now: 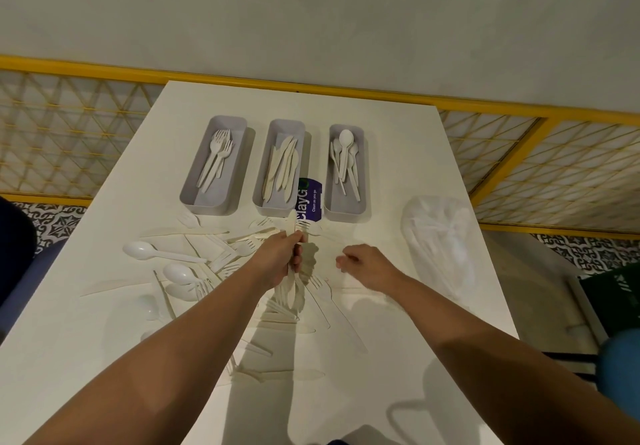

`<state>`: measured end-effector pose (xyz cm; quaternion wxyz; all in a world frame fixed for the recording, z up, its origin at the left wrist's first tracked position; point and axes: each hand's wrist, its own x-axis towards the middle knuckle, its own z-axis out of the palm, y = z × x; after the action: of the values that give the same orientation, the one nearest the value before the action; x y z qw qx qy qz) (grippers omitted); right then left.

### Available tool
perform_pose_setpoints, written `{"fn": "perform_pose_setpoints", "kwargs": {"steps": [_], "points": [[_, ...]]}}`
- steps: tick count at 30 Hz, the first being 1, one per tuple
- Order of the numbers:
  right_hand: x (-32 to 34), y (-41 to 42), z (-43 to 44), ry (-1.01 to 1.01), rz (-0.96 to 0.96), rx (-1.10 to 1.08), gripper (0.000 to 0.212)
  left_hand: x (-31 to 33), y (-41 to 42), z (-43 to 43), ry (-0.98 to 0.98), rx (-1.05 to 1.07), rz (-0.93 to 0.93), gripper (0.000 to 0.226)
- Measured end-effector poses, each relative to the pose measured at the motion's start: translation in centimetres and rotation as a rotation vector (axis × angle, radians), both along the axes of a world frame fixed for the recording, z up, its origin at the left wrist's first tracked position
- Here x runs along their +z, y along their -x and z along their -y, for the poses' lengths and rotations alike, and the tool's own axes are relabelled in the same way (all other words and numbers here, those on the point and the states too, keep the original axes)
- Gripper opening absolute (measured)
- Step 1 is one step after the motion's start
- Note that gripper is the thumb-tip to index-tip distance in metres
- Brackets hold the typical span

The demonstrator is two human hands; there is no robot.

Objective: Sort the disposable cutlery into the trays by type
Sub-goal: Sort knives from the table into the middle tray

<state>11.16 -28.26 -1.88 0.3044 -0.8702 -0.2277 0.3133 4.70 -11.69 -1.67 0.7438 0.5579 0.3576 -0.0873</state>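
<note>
Three grey trays stand in a row at the far side of the white table [398, 392]: the left tray [194, 198] holds forks, the middle tray [265, 207] holds knives, the right tray [346, 214] holds spoons. Loose pale cutlery [207, 257] lies scattered in front of them. My left hand [280, 257] is shut on a bundle of knives [292, 224], held upright just before the middle tray. To its right, my right hand [367, 264] hovers over the table with fingers loosely curled and nothing in it.
A clear plastic bag [440, 247] with more cutlery lies at the table's right. A purple packet [311, 198] sits between the middle and right trays. A yellow-framed lattice railing [519, 153] runs behind the table. A dark chair [14, 247] is at left.
</note>
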Motion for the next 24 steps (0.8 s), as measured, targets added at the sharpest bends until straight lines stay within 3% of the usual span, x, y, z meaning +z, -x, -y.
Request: {"fn": "perform_pose_setpoints", "kwargs": {"steps": [7,10,14,17,20,24], "points": [[2.3,-1.3,-2.8,-0.221,-0.016,-0.136,0.038,1.0,-0.3,1.5,0.143,-0.063,0.069,0.028],[2.6,-1.0,-3.6,-0.350,-0.067,-0.238,0.015,1.3,-0.3,2.0,0.152,-0.154,0.104,0.029],[2.4,-1.0,-3.9,-0.407,-0.084,-0.301,0.020,1.3,-0.2,2.1,0.185,-0.189,0.112,0.032],[1.9,-1.0,-3.1,-0.237,-0.045,-0.224,0.021,0.7,0.0,1.5,0.132,-0.135,0.073,0.028],[0.9,-0.7,-1.4,0.034,0.024,0.027,0.004,0.4,0.2,0.5,0.115,-0.092,0.048,0.029],[-0.5,0.1,0.6,0.302,0.088,0.262,0.018,0.3,0.3,-0.3,0.096,-0.058,0.037,0.029]]}}
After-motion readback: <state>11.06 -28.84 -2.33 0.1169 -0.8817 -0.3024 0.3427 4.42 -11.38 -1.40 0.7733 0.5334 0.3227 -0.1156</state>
